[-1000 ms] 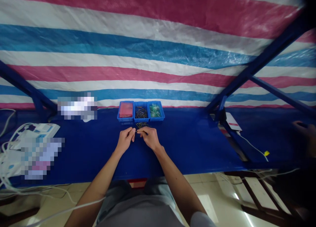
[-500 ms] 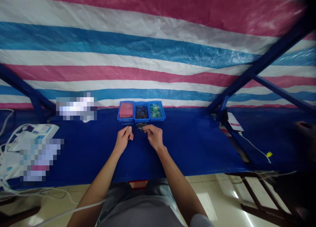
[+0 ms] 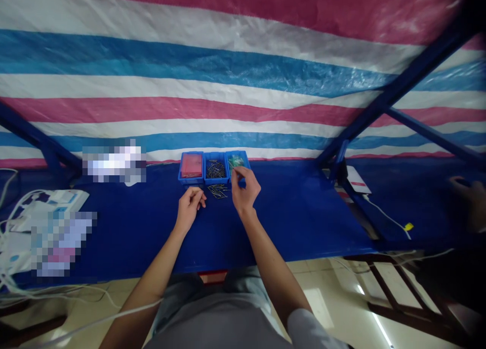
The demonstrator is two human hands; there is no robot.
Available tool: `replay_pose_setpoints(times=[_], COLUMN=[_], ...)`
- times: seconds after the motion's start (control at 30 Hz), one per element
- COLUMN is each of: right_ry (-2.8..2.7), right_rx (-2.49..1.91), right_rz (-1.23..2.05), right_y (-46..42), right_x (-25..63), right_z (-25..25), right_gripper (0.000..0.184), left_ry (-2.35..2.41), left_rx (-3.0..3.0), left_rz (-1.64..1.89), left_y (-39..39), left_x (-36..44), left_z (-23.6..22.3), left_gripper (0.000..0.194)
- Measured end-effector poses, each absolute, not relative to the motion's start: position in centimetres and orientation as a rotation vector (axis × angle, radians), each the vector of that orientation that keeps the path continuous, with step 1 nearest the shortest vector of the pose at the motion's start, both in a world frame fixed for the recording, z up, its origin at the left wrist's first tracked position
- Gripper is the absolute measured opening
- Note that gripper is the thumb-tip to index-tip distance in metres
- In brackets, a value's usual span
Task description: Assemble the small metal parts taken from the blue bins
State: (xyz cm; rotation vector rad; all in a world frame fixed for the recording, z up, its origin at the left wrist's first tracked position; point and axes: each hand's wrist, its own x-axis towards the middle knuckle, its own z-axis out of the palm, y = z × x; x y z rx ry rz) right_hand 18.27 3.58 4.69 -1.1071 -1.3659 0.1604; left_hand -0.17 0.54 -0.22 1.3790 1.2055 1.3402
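My right hand [image 3: 246, 189] reaches over the near edge of the right blue bin [image 3: 248, 161], which holds green pieces in clear wrapping [image 3: 236, 160]. Thumb and forefinger are pinched together there; whatever is between them is too small to make out. My left hand [image 3: 190, 203] rests low over the table, closed with its fingers curled, its contents hidden. Between the hands lies a small loose pile of thin, dark metal screws [image 3: 217, 191]. Similar screws fill the middle bin [image 3: 216, 181]. Flat pink-red packets [image 3: 192, 165] lie in the left bin [image 3: 191, 181].
A white power bank [image 3: 358, 180] with a cable lies to the right. Power strips and tangled white cables [image 3: 15, 232] crowd the left end. Blue frame bars [image 3: 379, 108] rise at both sides before a striped sheet [image 3: 228, 106]. Another person's hand [image 3: 476, 199] shows at far right.
My right hand has moved from the loose screw pile up and right to the bin of green pieces. My left hand stays beside the pile, still closed.
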Motion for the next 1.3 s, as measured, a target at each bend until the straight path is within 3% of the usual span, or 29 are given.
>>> replay_pose_setpoints(times=[0.33, 0.7, 0.9, 1.3], right_ry=[-1.566, -1.941, -2.055, -2.179], right_rx=[-1.161, -1.246, -1.201, -1.216], right_rz=[0.151, 0.478, 0.491, 0.457], right_y=[8.3, 4.0, 3.4, 3.5], right_x=[17.7, 22.4, 21.5, 20.6], right_z=[5.2, -0.2, -0.6, -1.6], right_gripper=[0.021, 0.022, 0.007, 0.009], left_ry=[1.218, 1.244, 1.235, 1.25], left_rx=[1.437, 1.472, 1.493, 1.501], left_rz=[1.298, 1.27, 1.258, 1.23], left_y=[0.7, 0.5, 0.5, 0.3], left_x=[-0.3, -0.3, -0.3, -0.2], left_z=[-0.8, -0.5, -0.7, -0.4], left_gripper=[0.025, 0.024, 0.031, 0.023])
